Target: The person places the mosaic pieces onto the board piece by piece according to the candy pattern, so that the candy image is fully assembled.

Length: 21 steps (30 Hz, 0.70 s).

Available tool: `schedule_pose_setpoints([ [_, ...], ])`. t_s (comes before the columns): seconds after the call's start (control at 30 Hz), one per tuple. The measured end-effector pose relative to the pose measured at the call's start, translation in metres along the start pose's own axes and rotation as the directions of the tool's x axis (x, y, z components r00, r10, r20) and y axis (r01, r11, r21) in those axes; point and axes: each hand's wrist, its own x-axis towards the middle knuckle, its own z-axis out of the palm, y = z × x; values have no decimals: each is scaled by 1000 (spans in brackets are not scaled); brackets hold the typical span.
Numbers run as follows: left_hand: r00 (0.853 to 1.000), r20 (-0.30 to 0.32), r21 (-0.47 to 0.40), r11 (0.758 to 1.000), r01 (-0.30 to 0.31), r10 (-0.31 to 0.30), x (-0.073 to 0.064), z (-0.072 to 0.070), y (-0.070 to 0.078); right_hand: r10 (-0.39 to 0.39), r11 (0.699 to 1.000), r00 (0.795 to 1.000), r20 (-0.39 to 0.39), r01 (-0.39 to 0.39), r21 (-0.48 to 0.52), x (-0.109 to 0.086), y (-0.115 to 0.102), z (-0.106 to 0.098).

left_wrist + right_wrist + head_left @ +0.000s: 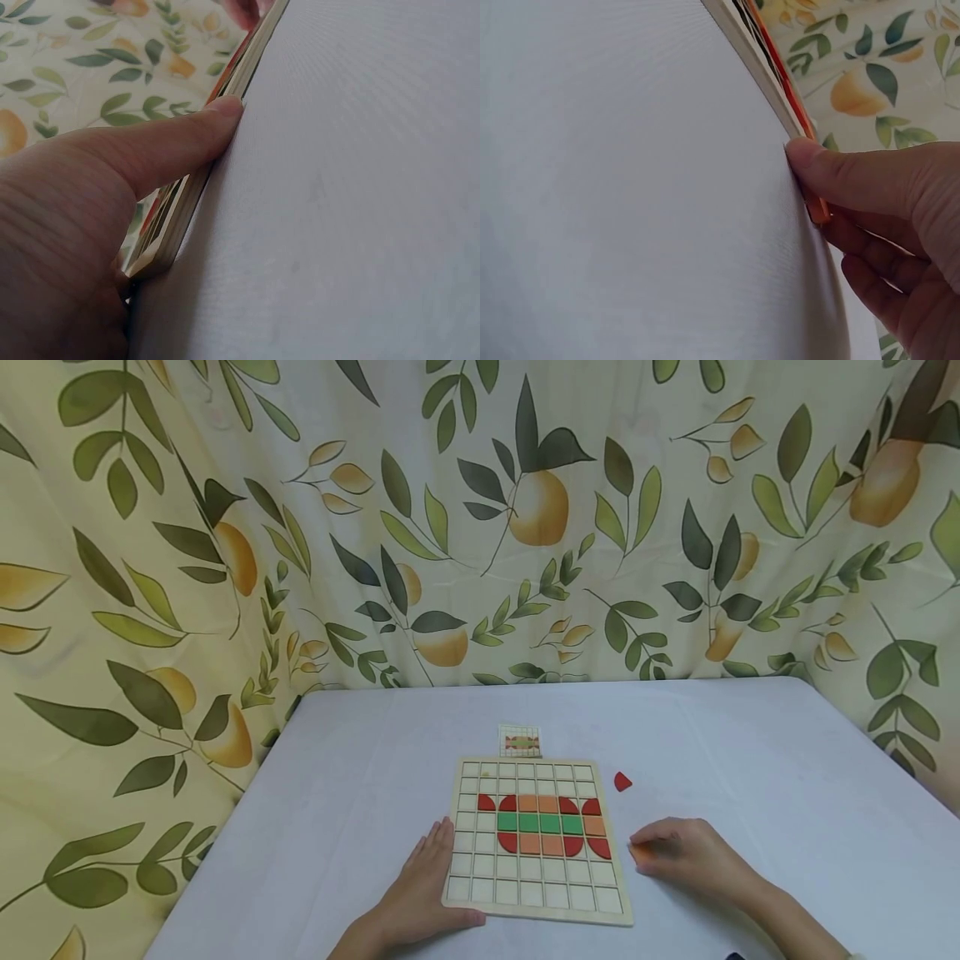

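A square wooden grid board (520, 891) lies on the table. Red quarter-circle tiles (507, 842), orange squares (528, 844) and green squares (528, 823) fill three rows of its cells. My left hand (420, 889) rests at the board's near left corner, fingers straight along the left side and thumb (180, 146) against the near edge. To the right of the board, my right hand (693, 860) pinches an orange tile (820, 210) between thumb and fingers, low over the cloth. Fingers partly hide that tile in the head view.
A small pattern card (520, 731) lies just beyond the board's far edge. One loose red quarter-circle tile (622, 782) sits by the far right corner. White cloth (360, 760) covers the table, and a leaf-and-fruit curtain (495, 610) hangs behind it.
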Motion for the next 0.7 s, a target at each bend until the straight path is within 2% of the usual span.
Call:
schedule_pose_setpoints([
  [0.13, 1000, 2, 1, 1000, 4, -4, 0, 0, 0, 15, 1000, 1000, -16, -15, 6, 0, -1, 2],
  [0.5, 1000, 6, 0, 1000, 9, -9, 1, 1, -1, 31, 999, 999, 37, -30, -28, -4, 2, 0],
  [0.7, 1000, 0, 5, 1000, -1, 1, 1, 1, -1, -25, 1000, 1000, 1, 25, -6, -4, 3, 2],
])
